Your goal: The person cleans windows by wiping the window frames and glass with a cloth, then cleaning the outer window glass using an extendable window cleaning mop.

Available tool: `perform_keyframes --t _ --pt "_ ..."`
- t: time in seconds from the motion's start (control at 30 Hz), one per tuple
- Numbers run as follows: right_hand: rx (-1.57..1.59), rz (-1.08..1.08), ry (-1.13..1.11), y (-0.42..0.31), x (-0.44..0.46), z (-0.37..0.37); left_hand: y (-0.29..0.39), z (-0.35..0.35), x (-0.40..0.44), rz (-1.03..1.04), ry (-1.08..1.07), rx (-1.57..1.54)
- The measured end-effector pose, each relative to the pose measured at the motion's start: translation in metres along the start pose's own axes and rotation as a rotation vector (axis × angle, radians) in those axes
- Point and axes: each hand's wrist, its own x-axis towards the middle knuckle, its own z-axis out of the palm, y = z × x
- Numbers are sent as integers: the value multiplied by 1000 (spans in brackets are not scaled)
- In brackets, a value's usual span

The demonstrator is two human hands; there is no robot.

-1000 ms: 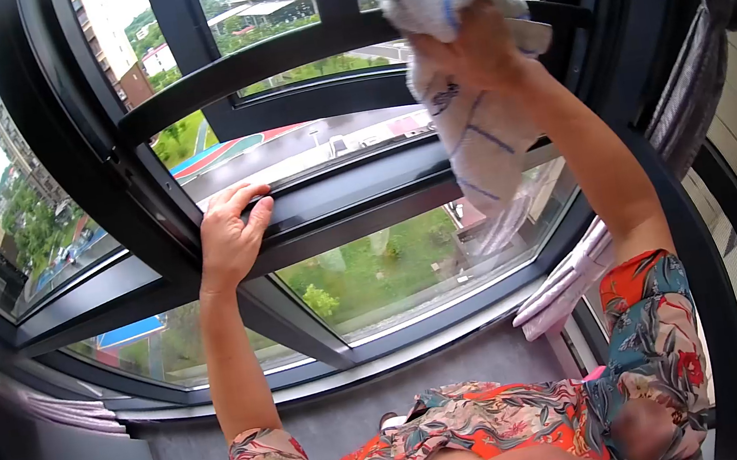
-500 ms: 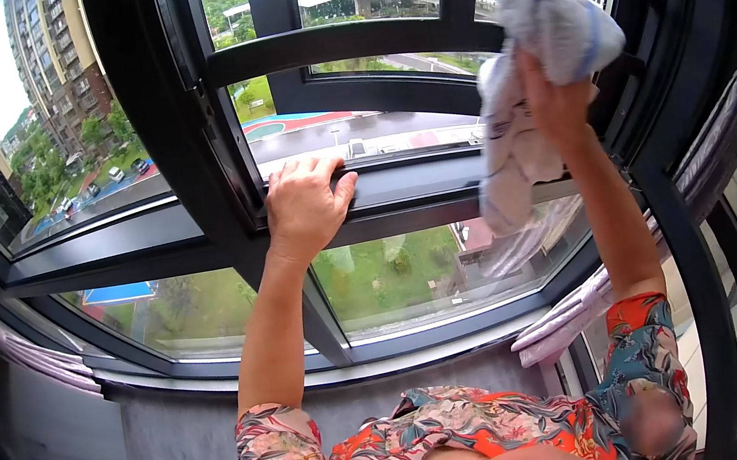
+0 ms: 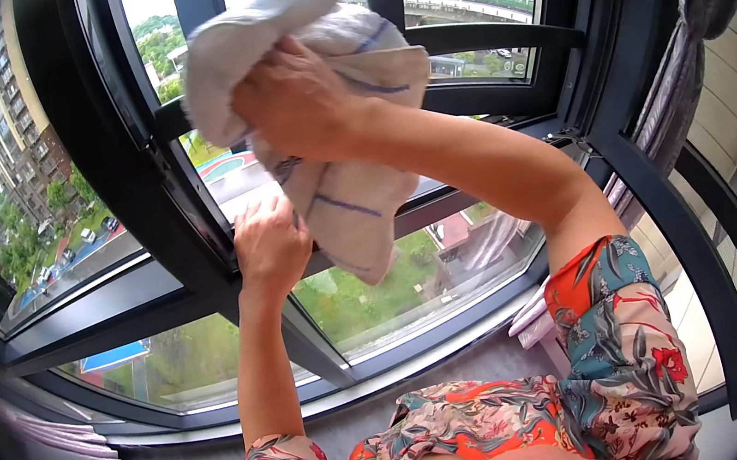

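Note:
My right hand [image 3: 300, 99] is closed on a white cloth [image 3: 356, 204] with blue stripes, bunched above the fingers and hanging loose below. It is raised across the opening, at the left part of the dark window frame [image 3: 491, 32]. Whether the cloth touches glass or bars behind it, I cannot tell. My left hand [image 3: 270, 247] grips the lower rail of the frame near its left corner, fingers hooked over the edge. Part of the cloth hangs just right of that hand. Its fingertips are partly hidden.
Lower glass panes [image 3: 422, 279] sit beneath the rail, with a lawn far below outside. A thick dark post [image 3: 83, 109] rises at the left. A tied curtain [image 3: 678, 68] hangs at the right, beside an inward-swung dark sash [image 3: 665, 219].
My right hand has swept the cloth from the right side of the window to the left, above my left hand. The view has shifted slightly; my left hand stays on the rail.

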Motion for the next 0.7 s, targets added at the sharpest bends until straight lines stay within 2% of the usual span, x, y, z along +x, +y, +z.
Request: perform_keyframes --t 0.03,0.07,0.13,0.17,0.27,0.3,0.4,0.5,0.53,0.63,0.7 --pt "-38 -17 -71 10 -11 -14 3 0 2 -39 -16 31" --pt "-11 80 -200 18 -23 -30 7 -4 1 -15 12 32" --pt "55 116 -59 38 -42 -50 10 -6 2 -18 31 35" --pt "95 55 201 47 -53 -50 11 -8 2 -14 31 45" --pt "-49 114 415 88 -58 -82 13 -4 5 -5 49 83" --pt "-301 177 354 103 -54 -92 14 -3 4 -8 53 92" --pt "-478 104 461 124 -9 -78 20 -9 4 -46 -4 73" --pt "-248 111 399 157 -26 -65 19 -10 6 -15 15 65" --pt "-321 127 357 163 -36 -71 18 -11 4 -3 18 62" --pt "-1002 13 246 210 -79 -89 21 -9 5 -4 17 53" --pt "-544 147 345 262 -124 -113 21 -8 5 -14 17 51"
